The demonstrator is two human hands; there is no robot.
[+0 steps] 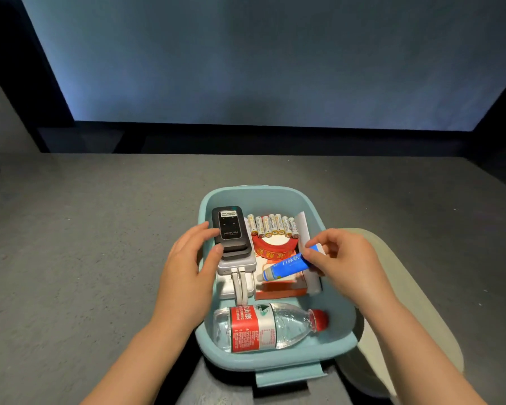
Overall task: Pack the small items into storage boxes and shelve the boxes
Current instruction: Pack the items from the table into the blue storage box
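Observation:
A light blue storage box [338, 314] stands on the grey surface before me. Inside lie a black device [230, 229] stacked on a white power bank [237, 266], a row of several batteries [273, 225], a red tape roll [273, 248], a red box [281, 289], a rolled white paper [304, 229] and a water bottle [270, 327] with a red cap. My left hand [192, 268] grips the black device at its left side. My right hand [343, 260] pinches a blue tube [287, 266] over the red box.
A pale beige lid [415, 302] lies on the surface right of the box, partly under my right arm. The grey surface [85, 244] stretches left and back to a dark ledge below a large bluish screen [260, 59].

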